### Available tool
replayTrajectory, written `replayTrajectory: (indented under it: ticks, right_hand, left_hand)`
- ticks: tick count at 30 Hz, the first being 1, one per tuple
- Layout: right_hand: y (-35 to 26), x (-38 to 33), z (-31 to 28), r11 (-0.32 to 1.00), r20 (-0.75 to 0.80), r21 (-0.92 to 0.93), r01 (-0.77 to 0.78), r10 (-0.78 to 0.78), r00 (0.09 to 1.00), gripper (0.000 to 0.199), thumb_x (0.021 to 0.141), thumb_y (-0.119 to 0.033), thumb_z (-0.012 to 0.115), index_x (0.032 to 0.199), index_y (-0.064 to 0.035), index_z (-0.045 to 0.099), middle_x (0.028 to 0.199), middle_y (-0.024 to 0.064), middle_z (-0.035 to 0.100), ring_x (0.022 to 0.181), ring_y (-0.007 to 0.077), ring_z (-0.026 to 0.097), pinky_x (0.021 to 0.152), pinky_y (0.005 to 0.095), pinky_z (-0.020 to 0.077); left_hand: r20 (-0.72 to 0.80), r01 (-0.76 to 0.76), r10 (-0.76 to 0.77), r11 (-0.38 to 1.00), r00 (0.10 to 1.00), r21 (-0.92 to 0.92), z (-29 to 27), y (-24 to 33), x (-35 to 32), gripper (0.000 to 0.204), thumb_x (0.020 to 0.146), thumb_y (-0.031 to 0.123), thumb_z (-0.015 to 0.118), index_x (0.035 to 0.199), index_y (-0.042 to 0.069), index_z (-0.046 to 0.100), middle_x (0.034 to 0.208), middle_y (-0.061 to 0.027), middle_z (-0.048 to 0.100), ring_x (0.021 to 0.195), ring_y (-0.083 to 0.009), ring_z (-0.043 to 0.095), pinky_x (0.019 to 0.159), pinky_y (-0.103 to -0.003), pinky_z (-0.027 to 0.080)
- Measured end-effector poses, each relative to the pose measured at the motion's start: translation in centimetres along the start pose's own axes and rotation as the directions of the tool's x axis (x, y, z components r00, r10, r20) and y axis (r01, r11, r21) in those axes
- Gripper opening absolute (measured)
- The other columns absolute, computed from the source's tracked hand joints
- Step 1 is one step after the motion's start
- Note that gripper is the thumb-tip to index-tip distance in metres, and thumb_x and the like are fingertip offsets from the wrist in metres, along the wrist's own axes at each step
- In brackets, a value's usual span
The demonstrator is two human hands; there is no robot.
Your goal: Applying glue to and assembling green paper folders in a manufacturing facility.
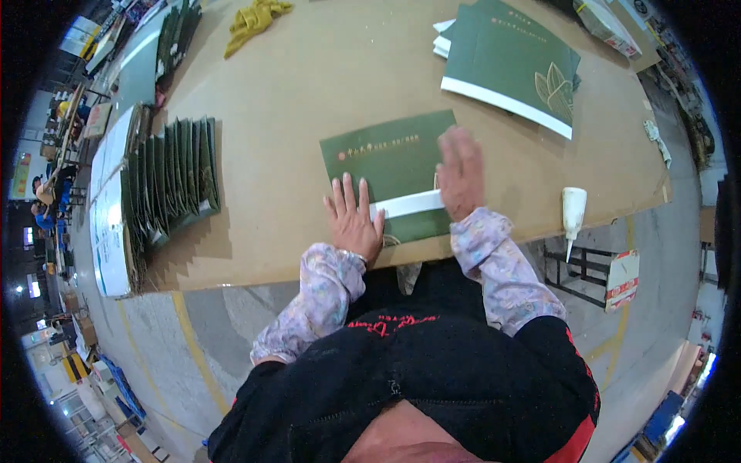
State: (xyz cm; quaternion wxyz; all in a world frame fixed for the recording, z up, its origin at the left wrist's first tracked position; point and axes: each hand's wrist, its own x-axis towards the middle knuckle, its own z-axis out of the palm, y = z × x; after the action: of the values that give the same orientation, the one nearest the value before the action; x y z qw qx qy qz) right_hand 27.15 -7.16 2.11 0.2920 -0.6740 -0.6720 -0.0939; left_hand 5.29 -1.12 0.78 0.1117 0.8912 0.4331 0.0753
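A green printed paper sheet with a white strip (394, 158) lies on the cardboard-covered table right in front of me. It looks like a paper bag or folder laid flat; I cannot tell which. My left hand (354, 222) rests flat on its lower left part, fingers spread. Over its right edge is my right hand (461, 171), slightly blurred, fingers stretched out and holding nothing. To the right, a white squeeze bottle (573, 210) with a narrow nozzle lies near the table's front edge. A stack of similar green sheets (505, 65) sits at the back right.
Several folded green paper pieces (176, 166) stand in a row at the left, beside a white-topped stack (109, 201). A yellow cloth (255, 23) lies at the back. The brown table (266, 177) ends just before my body; a dark metal stand (583, 270) is below at the right.
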Motion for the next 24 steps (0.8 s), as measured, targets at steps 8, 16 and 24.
replayTrajectory:
  ticks: [8,16,24]
  right_hand:
    - [1.0,-1.7,1.5,0.939,0.207,-0.253,-0.234,0.289,0.935,0.064,0.089,-0.034,0.057,0.146,-0.0165,0.035,0.154,0.0121,0.026,0.143,0.0321,0.022,0.114,0.0559,0.0168]
    - [1.7,-3.3,1.8,0.945,0.242,-0.244,-0.219,0.278,0.93,0.064,0.09,-0.035,0.054,0.147,-0.0127,0.035,0.155,0.0156,0.023,0.143,0.0351,0.019,0.115,0.0552,0.0163]
    - [-1.7,-5.8,0.0,0.947,0.268,-0.304,-0.107,0.193,0.944,0.066,0.089,-0.037,0.056,0.144,-0.0067,0.038,0.152,0.0223,0.026,0.142,0.0384,0.021,0.116,0.0546,0.0135]
  left_hand:
    - [0.017,-0.025,0.022,0.985,1.0,0.169,1.0,0.9,1.2,0.07,0.09,0.037,0.049,0.144,-0.004,0.032,0.155,-0.0228,0.017,0.143,-0.0457,0.009,0.114,-0.061,0.005]
    - [-0.081,-0.047,0.05,0.998,0.995,0.045,1.1,1.5,0.5,0.081,0.086,0.05,0.053,0.144,-0.003,0.033,0.155,-0.021,0.02,0.143,-0.0449,0.009,0.112,-0.063,0.009]
    - [-0.087,-0.045,0.047,0.999,0.995,0.023,0.8,0.7,-4.3,0.091,0.081,0.063,0.055,0.144,0.0,0.035,0.155,-0.0214,0.018,0.143,-0.046,0.01,0.11,-0.067,0.011]
